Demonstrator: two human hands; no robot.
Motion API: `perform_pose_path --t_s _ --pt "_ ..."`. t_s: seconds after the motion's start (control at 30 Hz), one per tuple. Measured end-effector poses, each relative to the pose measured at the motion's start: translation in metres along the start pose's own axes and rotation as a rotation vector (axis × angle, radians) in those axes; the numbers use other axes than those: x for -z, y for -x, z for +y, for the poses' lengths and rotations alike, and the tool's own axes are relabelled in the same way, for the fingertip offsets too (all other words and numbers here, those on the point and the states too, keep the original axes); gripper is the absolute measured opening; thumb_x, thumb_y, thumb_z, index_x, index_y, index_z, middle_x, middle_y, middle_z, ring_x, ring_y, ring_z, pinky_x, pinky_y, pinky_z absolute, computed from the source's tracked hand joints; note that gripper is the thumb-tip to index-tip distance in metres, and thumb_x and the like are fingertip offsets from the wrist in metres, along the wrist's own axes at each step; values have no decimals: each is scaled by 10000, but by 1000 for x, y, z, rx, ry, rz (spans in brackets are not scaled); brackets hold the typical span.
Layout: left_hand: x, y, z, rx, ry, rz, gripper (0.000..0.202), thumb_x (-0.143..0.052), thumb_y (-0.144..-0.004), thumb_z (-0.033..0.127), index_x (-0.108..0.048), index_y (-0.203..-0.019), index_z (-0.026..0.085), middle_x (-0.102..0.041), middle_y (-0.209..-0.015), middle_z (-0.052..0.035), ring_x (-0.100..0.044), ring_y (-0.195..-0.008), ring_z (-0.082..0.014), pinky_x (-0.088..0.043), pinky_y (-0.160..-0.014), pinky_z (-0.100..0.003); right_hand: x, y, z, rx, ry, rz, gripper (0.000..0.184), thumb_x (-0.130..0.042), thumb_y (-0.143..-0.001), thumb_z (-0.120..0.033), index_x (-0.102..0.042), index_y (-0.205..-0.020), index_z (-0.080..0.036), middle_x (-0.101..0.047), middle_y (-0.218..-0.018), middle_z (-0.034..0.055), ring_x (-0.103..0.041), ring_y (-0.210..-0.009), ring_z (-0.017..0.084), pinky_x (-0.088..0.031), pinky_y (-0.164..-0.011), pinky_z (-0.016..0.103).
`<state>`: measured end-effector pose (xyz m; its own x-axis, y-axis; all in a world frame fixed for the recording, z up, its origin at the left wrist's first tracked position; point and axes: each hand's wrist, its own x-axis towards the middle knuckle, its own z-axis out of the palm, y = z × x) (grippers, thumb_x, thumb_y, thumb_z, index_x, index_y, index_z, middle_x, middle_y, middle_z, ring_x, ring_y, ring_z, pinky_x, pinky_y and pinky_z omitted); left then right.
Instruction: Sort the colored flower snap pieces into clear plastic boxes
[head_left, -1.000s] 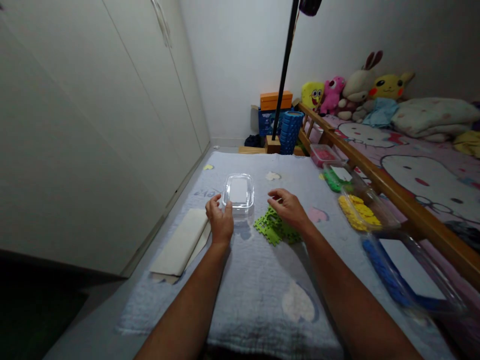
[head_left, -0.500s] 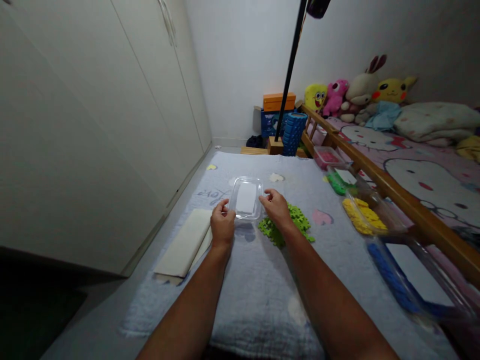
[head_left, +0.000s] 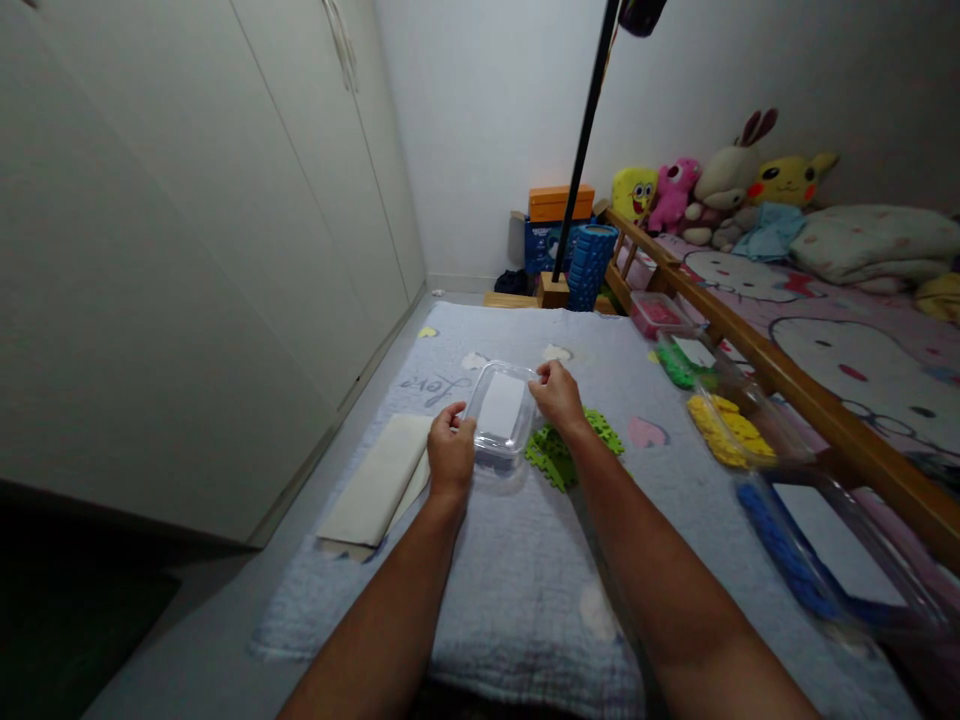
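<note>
A clear plastic box [head_left: 501,413] with a white label on its lid rests on the light blue blanket [head_left: 525,560]. My left hand [head_left: 451,452] grips its near left corner, fingers curled on the edge. My right hand [head_left: 556,397] holds its far right corner in the same way. Just right of the box, partly under my right wrist, lies a pile of green foam puzzle pieces [head_left: 566,455].
A folded white cloth [head_left: 375,480] lies left of the box. Along the wooden bed rail [head_left: 787,390] stand clear boxes of pink [head_left: 658,314], green [head_left: 679,362], yellow [head_left: 727,425] and blue [head_left: 795,550] pieces. White wardrobe doors [head_left: 225,250] run along the left. A black pole [head_left: 585,140] rises behind.
My right hand left the green pieces and moved left to take hold of the box's right corner. The box has turned and shifted slightly between both hands.
</note>
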<state>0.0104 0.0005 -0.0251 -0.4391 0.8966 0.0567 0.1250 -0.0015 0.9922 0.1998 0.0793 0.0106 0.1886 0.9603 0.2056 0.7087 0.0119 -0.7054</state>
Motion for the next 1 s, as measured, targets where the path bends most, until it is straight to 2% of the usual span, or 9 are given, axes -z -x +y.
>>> perform_pose_path --t_s 0.1,0.2,0.43,0.53,0.7,1.0 --pt "0 -1 2 48 12 -5 409 -638 -776 387 -737 -1096 152 -609 -806 1 -571 -708 -166 -479 -690 -285 5 2 -2 5 19 -33 193 -622 -805 -189 -629 -994 -223 -662 -860 16 -604 -830 212 -472 -815 309" --pt "1 0 4 41 17 -11 357 -625 -799 382 -741 -1047 152 -670 -858 -26 -619 -799 -190 -500 -792 -314 12 3 -5 27 80 -81 184 -626 -828 -180 -626 -1006 -223 -676 -844 19 -610 -792 208 -449 -774 294" --pt "1 0 5 9 24 -30 316 -600 -837 411 -726 -993 167 -707 -917 -53 -647 -882 -215 -511 -859 -334 21 5 -15 60 217 -108 249 -589 -873 -129 -634 -1111 -186 -751 -974 104 -677 -890 254 -460 -813 314" --pt "1 -2 5 5 53 -45 330 -569 -856 441 -719 -999 185 -693 -902 -49 -643 -863 -208 -517 -801 -308 20 6 -17 88 254 -95 265 -578 -880 -117 -620 -1132 -186 -763 -999 137 -697 -946 286 -471 -826 329" --pt "2 -1 7 73 114 -87 438 -586 -811 428 -710 -1145 175 -622 -803 -1 -552 -668 -161 -446 -629 -265 20 9 -18 85 250 -75 276 -543 -895 -131 -585 -1162 -187 -766 -1004 155 -713 -954 302 -486 -828 342" --pt "5 1 20 27 152 -129 468 -561 -789 323 -749 -1184 157 -507 -671 39 -454 -575 -135 -388 -563 -245 28 15 -14 56 -16 -176 305 -501 -913 -220 -487 -1217 -198 -719 -840 59 -683 -666 244 -502 -711 325"
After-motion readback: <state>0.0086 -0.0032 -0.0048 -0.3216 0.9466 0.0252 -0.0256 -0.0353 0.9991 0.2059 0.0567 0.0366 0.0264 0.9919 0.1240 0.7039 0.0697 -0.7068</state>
